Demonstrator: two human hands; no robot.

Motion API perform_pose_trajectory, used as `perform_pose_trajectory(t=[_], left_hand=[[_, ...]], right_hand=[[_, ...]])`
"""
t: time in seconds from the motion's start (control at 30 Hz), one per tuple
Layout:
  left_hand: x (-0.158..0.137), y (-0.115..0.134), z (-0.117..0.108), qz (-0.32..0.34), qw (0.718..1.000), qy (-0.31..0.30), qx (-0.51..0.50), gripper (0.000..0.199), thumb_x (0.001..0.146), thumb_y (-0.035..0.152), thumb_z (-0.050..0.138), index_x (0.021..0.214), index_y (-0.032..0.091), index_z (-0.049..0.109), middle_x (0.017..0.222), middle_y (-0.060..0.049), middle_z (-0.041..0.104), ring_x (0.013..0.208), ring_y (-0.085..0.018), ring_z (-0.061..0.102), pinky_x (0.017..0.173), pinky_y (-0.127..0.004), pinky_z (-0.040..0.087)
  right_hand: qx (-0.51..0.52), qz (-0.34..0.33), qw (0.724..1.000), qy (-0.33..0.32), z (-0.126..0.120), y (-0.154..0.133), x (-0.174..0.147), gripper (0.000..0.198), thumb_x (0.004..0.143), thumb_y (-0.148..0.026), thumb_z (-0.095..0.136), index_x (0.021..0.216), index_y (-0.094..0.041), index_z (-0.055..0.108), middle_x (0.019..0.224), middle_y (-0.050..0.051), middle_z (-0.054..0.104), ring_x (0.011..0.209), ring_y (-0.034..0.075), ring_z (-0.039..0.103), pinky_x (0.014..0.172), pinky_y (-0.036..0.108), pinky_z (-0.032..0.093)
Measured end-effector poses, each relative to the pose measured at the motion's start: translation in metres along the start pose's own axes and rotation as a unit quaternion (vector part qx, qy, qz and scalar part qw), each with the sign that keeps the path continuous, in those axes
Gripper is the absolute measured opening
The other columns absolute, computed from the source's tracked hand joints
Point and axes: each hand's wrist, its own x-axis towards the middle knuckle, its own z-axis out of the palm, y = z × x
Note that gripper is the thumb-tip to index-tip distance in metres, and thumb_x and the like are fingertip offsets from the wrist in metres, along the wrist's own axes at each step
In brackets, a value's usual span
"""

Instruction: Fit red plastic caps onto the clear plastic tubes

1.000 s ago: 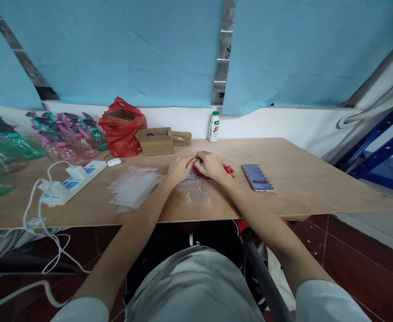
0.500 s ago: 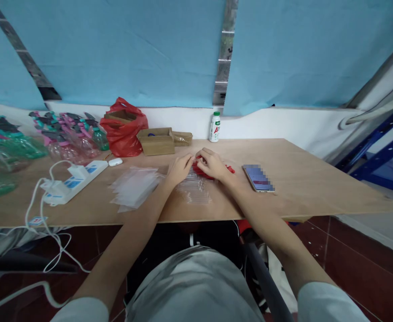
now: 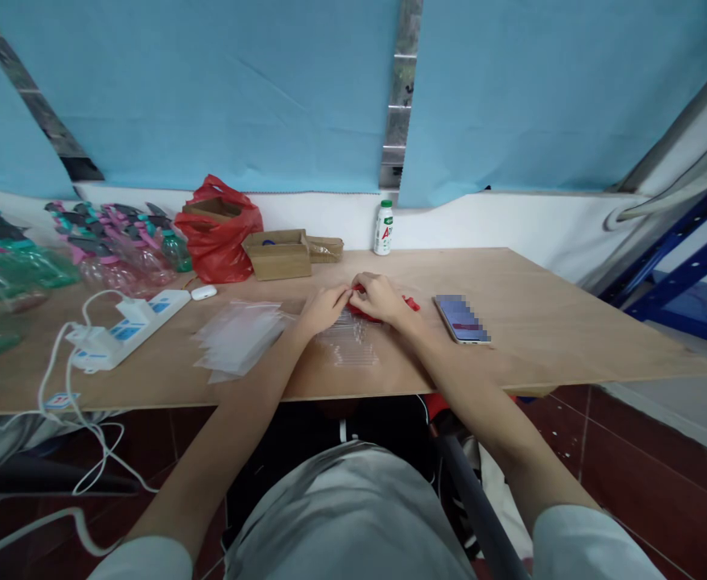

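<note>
My left hand (image 3: 325, 308) and my right hand (image 3: 380, 298) meet at the fingertips over the middle of the table. The fingers of both are curled into a pinch, and whatever lies between them is too small to make out. Under and behind my right hand sits a red item (image 3: 412, 303), mostly covered, perhaps a plastic bag. Thin clear plastic strips or tubes (image 3: 354, 351) lie in a row just below the hands. Beside my left forearm spreads a stack of clear plastic bags (image 3: 237, 338).
A phone (image 3: 460, 318) lies to the right. A white bottle (image 3: 383, 228), an open cardboard box (image 3: 279, 259) and a red bag (image 3: 221, 242) stand along the back. At left are a power strip (image 3: 130, 330) with cables and several spray bottles (image 3: 130, 258).
My fingertips have drawn closer together, and my right hand has curled lower over the red item. The whole view has shifted slightly.
</note>
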Motion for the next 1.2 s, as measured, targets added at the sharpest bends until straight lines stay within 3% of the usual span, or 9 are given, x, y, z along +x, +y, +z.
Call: perform_pose_trajectory(t=[0.37, 0.5, 0.6, 0.7, 0.8, 0.87, 0.97, 1.1, 1.2], left_hand=[[0.003, -0.002, 0.000, 0.002, 1.000, 0.016, 0.008, 0.040, 0.110, 0.042, 0.043, 0.099, 0.022, 0.077, 0.092, -0.009, 0.080, 0.083, -0.025, 0.070, 0.074, -0.034, 0.045], [0.001, -0.001, -0.003, -0.007, 0.999, 0.046, 0.005, 0.044, 0.111, 0.047, 0.043, 0.092, 0.023, 0.074, 0.077, -0.004, 0.073, 0.073, -0.021, 0.063, 0.069, -0.033, 0.041], [0.000, -0.001, -0.006, -0.009, 0.998, 0.068, -0.011, 0.047, 0.111, 0.050, 0.041, 0.089, 0.022, 0.073, 0.072, -0.003, 0.068, 0.070, -0.020, 0.060, 0.068, -0.032, 0.040], [0.001, 0.002, -0.006, 0.001, 0.997, 0.068, -0.029, 0.048, 0.111, 0.050, 0.041, 0.090, 0.021, 0.073, 0.072, -0.002, 0.065, 0.070, -0.019, 0.058, 0.069, -0.032, 0.040], [0.004, 0.007, -0.005, 0.011, 0.996, 0.072, -0.057, 0.048, 0.111, 0.050, 0.040, 0.091, 0.021, 0.072, 0.072, -0.001, 0.063, 0.071, -0.018, 0.056, 0.070, -0.032, 0.040], [0.006, 0.009, -0.004, 0.017, 0.994, 0.079, -0.072, 0.049, 0.111, 0.051, 0.039, 0.087, 0.021, 0.068, 0.071, 0.000, 0.060, 0.071, -0.018, 0.055, 0.070, -0.032, 0.039], [0.007, 0.007, -0.002, 0.008, 0.994, 0.086, -0.067, 0.051, 0.111, 0.055, 0.038, 0.080, 0.022, 0.061, 0.069, 0.000, 0.057, 0.070, -0.018, 0.053, 0.069, -0.032, 0.038], [0.001, -0.002, -0.004, -0.013, 0.996, 0.081, -0.043, 0.052, 0.112, 0.054, 0.037, 0.079, 0.022, 0.061, 0.072, -0.002, 0.061, 0.071, -0.019, 0.055, 0.070, -0.033, 0.038], [-0.002, -0.007, -0.008, -0.031, 0.996, 0.085, -0.026, 0.051, 0.112, 0.054, 0.037, 0.087, 0.022, 0.069, 0.082, -0.005, 0.070, 0.077, -0.022, 0.060, 0.073, -0.033, 0.040]], right_hand=[[-0.040, 0.004, 0.999, -0.015, -0.001, -0.014, 0.001, 0.011, 0.096, -0.021, 0.059, 0.097, -0.018, 0.070, 0.096, 0.013, 0.073, 0.082, 0.025, 0.063, 0.079, 0.034, 0.044], [0.063, 0.003, 0.998, 0.012, -0.004, -0.014, 0.002, 0.016, 0.097, -0.023, 0.056, 0.101, -0.017, 0.071, 0.097, 0.011, 0.074, 0.084, 0.023, 0.064, 0.084, 0.034, 0.047], [0.236, 0.027, 0.971, 0.015, -0.010, -0.009, 0.001, 0.024, 0.102, -0.036, 0.055, 0.105, -0.019, 0.072, 0.089, 0.005, 0.073, 0.079, 0.019, 0.062, 0.077, 0.032, 0.049], [0.395, 0.088, 0.914, -0.019, -0.017, -0.004, -0.001, 0.035, 0.097, -0.056, 0.065, 0.100, -0.021, 0.070, 0.071, -0.001, 0.063, 0.063, 0.016, 0.053, 0.059, 0.028, 0.043], [0.467, 0.133, 0.874, -0.032, -0.018, -0.004, 0.001, 0.046, 0.088, -0.067, 0.074, 0.093, -0.021, 0.068, 0.066, -0.003, 0.058, 0.056, 0.013, 0.047, 0.051, 0.025, 0.036], [0.463, 0.139, 0.875, -0.025, -0.016, -0.004, 0.005, 0.049, 0.085, -0.070, 0.076, 0.089, -0.022, 0.068, 0.065, -0.003, 0.059, 0.055, 0.013, 0.047, 0.050, 0.025, 0.036], [0.418, 0.144, 0.896, 0.035, -0.017, 0.009, 0.013, 0.045, 0.087, -0.067, 0.073, 0.086, -0.022, 0.066, 0.064, -0.002, 0.058, 0.055, 0.013, 0.048, 0.051, 0.026, 0.039], [0.315, 0.206, 0.888, 0.264, -0.038, 0.050, 0.011, 0.031, 0.097, -0.053, 0.059, 0.091, -0.022, 0.065, 0.061, -0.004, 0.053, 0.053, 0.014, 0.047, 0.053, 0.026, 0.038], [0.225, 0.209, 0.909, 0.282, -0.055, 0.075, 0.001, 0.021, 0.095, -0.040, 0.059, 0.100, -0.021, 0.068, 0.070, -0.001, 0.062, 0.059, 0.015, 0.053, 0.061, 0.027, 0.043]])
